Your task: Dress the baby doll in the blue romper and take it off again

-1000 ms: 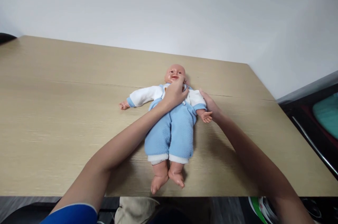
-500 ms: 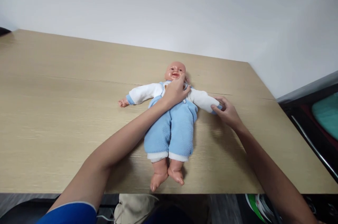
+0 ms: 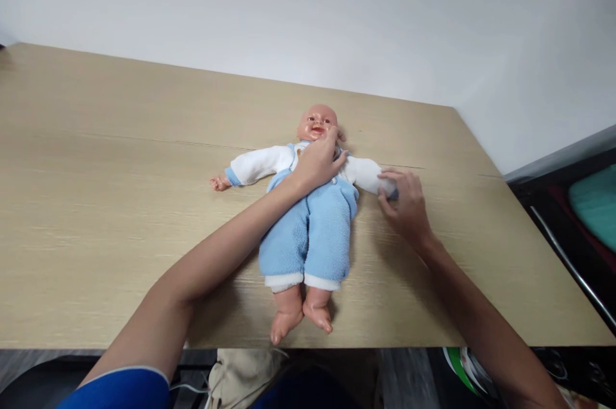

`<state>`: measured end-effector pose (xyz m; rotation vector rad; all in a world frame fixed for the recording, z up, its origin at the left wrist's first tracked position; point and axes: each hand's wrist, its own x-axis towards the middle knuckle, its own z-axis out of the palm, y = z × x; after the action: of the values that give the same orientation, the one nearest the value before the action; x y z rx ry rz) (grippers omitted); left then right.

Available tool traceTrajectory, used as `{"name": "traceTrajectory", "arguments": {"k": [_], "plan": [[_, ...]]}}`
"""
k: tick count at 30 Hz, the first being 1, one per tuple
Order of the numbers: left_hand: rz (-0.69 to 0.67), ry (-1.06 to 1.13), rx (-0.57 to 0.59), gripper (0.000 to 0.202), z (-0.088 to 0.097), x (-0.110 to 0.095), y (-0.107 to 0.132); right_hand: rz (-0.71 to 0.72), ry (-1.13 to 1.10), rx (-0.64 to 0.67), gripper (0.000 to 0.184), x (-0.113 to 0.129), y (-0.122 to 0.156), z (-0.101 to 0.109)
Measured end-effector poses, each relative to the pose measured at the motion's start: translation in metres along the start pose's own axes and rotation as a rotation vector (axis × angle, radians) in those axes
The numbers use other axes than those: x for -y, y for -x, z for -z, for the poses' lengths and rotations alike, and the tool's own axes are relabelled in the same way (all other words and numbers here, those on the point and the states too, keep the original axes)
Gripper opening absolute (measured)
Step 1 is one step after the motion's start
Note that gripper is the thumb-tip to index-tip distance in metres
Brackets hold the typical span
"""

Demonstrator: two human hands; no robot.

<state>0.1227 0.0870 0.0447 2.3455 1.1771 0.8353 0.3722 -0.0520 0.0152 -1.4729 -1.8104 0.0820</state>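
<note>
White fleece sleeve [image 3: 368, 173] was clamped at its cuff end by the right hand [image 3: 407, 203], fingers over the top and thumb on the near side. The doll's own hand on that side was hidden inside the grip.

Left hand [image 3: 317, 162] lay on the upper chest of the doll [image 3: 312, 229], just under the chin, with the fingers curled at the collar. I could not tell whether they pinched the cloth or only pressed on it. The two hands were apart, the doll's shoulder between them. The left forearm ran diagonally over the blue romper from the lower left.

Doll lay face up on the desk [image 3: 120, 203], a little right of centre, head toward the wall [image 3: 308, 11], bare feet close to the near edge. Its other arm [image 3: 250, 165] stretched out flat to the left, small hand uncovered and touching the wood. A thin seam in the desk ran crosswise under the shoulders.

Blue shirt [image 3: 120, 390] showed at the lower left. Beige cloth [image 3: 240, 374] sat below the near edge. Off the desk's right side stood a dark surface bearing a teal thing [image 3: 597, 203], only partly in view.
</note>
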Motion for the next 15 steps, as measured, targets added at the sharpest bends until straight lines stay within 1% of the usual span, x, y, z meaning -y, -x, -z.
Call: {"name": "traceTrajectory", "arguments": {"k": [2,4,6,8,9,11,13,15], "plan": [[-0.03,-0.085,0.006,0.03,0.005,-0.007,0.003,-0.001,-0.174,0.109,0.025,0.018,0.004,-0.007],[-0.093,-0.182,-0.014,0.027,0.012,-0.016,0.01,-0.095,-0.37,0.187,0.03,0.029,0.006,-0.018],[-0.162,-0.218,-0.032,0.028,0.02,-0.024,0.021,-0.196,-0.503,0.209,0.041,0.035,0.006,-0.03],[-0.196,-0.19,-0.038,0.029,0.029,-0.026,0.033,-0.238,-0.555,0.214,0.05,0.036,0.002,-0.04],[-0.197,-0.163,-0.043,0.029,0.033,-0.025,0.04,-0.239,-0.565,0.227,0.052,0.036,-0.001,-0.043],[-0.172,-0.1,-0.064,0.03,0.041,-0.015,0.054,-0.241,-0.583,0.263,0.054,0.034,-0.009,-0.047],[-0.127,-0.047,-0.096,0.031,0.049,0.001,0.068,-0.261,-0.618,0.299,0.056,0.032,-0.015,-0.047],[-0.081,-0.029,-0.13,0.031,0.055,0.021,0.083,-0.294,-0.667,0.305,0.056,0.031,-0.019,-0.048]]}}
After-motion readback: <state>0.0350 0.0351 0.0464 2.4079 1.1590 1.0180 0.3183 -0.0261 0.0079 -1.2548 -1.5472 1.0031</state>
